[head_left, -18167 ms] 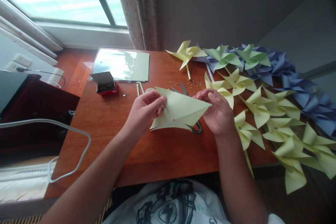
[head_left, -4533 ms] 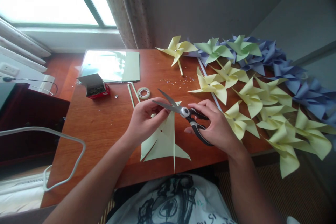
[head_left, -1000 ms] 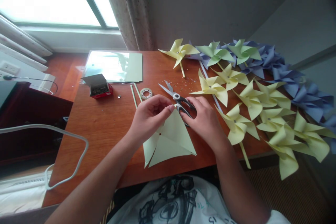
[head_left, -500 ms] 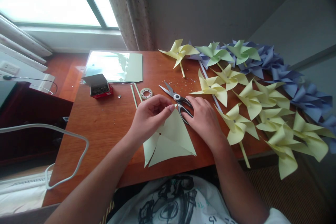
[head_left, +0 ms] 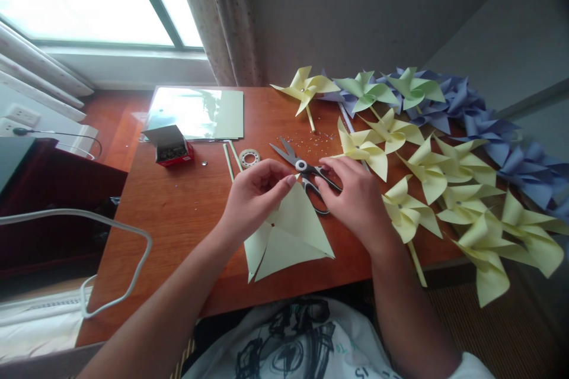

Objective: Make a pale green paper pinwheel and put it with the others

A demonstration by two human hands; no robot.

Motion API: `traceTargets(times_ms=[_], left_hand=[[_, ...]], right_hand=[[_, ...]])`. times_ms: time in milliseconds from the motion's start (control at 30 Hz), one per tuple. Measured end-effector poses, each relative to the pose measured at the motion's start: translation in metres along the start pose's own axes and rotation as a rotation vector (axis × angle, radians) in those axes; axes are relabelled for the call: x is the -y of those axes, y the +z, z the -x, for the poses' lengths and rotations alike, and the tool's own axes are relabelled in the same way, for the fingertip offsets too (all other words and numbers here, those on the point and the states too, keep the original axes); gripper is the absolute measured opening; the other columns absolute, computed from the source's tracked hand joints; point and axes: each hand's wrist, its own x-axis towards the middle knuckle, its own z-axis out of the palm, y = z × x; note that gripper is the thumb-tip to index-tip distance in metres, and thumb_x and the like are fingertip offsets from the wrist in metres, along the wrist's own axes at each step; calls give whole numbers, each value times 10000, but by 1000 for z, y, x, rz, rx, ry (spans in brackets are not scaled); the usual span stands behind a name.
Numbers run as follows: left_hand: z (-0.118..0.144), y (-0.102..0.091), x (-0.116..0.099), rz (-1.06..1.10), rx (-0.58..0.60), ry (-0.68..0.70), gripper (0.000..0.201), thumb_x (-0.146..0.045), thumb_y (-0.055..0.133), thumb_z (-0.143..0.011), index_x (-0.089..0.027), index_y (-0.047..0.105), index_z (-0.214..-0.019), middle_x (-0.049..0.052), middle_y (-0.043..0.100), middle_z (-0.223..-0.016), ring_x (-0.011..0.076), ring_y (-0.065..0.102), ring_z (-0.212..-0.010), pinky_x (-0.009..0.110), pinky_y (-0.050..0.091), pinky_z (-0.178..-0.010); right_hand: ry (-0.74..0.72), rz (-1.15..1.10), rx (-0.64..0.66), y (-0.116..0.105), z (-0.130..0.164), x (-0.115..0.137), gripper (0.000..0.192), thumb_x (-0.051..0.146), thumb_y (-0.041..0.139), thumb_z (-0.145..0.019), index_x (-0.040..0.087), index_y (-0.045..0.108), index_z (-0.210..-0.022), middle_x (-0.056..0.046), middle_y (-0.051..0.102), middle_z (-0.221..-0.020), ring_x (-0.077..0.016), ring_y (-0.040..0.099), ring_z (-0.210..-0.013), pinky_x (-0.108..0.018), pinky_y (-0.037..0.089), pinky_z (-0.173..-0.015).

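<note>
My left hand [head_left: 260, 192] pinches one corner of a pale yellow-green paper square [head_left: 293, 243]. The paper has slits from its corners and a small hole near its middle. My right hand [head_left: 355, 195] is over the handles of a pair of scissors [head_left: 301, 166], with thumb and forefinger apart. The scissors lie on the table with blades parted, pointing away from me. Whether my right fingers still touch the handles I cannot tell. A roll of tape [head_left: 249, 158] and pale paper sticks [head_left: 228, 161] lie just beyond my left hand.
Yellow pinwheels [head_left: 400, 207], green pinwheels [head_left: 367, 92] and a heap of blue-violet pinwheels [head_left: 528, 172] cover the right side. An open red box [head_left: 175, 155] of small dark items stands left, before paper sheets in a clear sleeve [head_left: 191, 112]. A white cable [head_left: 144, 266] loops at the left edge.
My right hand has slid right along the scissors, showing more of their handles. The scissors stay nearly where they were. My left hand keeps its pinch on the paper.
</note>
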Motion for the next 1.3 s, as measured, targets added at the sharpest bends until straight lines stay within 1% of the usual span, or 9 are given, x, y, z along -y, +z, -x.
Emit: traceTargets(times_ms=[100,200,267,367,500,633,967,1133,1300], left_hand=[[-1,-2,2,-2,-36,9,253,-386,811,-788,-176,670,-790,0,600,-700,109,515,-611,221,390,-517],[-2,-3,4,-4,-66,15,277,-404,828,-765,-172,680,-799,1,598,-697,110,508,-609,222,384,-515],[-3,-4,5,-4,-75,18,274,-401,830,-764,-172,684,-802,5,602,-711,111,508,-615,222,381,-515],[-3,-4,5,-18,-67,12,258,-391,825,-769,-173,690,-791,11,606,-726,118,517,-636,223,386,-524],[-2,-3,2,-18,-48,-15,247,-388,826,-765,-176,701,-788,12,608,-729,126,522,-646,231,397,-535],[-1,-2,0,-4,-46,-37,238,-371,829,-761,-176,697,-790,13,611,-735,124,509,-636,234,386,-527],[-2,-2,2,-18,-16,-61,216,-335,833,-754,-179,685,-768,-2,582,-703,111,468,-602,233,353,-501],[-2,-2,1,48,24,-98,209,-319,822,-776,-167,680,-778,-14,565,-688,94,455,-602,207,344,-507],[-2,-3,1,157,67,-145,206,-294,826,-775,-151,679,-792,-24,557,-663,75,454,-588,187,349,-517]], right_hand=[[-57,-358,127,-10,-14,13,123,297,639,-927,240,695,-1020,-41,727,-987,-210,673,-846,-347,547,-785],[-80,-511,260,-6,-25,15,88,305,677,-895,237,709,-941,-17,728,-921,-190,668,-807,-322,541,-744],[-43,-575,299,3,-28,12,87,304,665,-899,230,710,-901,-9,718,-873,-180,656,-791,-305,524,-720],[63,-706,325,14,-27,5,131,343,655,-905,223,692,-869,-6,696,-840,-175,634,-777,-296,504,-706],[151,-850,391,17,-23,0,150,366,681,-883,217,671,-866,-2,661,-833,-171,613,-782,-296,494,-724],[176,-893,403,14,-23,1,129,336,685,-878,210,662,-860,1,641,-825,-160,593,-769,-289,479,-723],[130,-871,312,18,-22,2,120,325,652,-903,222,643,-841,2,638,-834,-163,593,-789,-296,491,-751],[110,-885,303,19,-21,0,105,293,655,-901,205,646,-844,0,635,-823,-153,588,-774,-284,477,-728],[117,-939,342,19,-21,0,114,298,648,-913,202,643,-852,4,617,-816,-145,564,-763,-267,460,-692]])
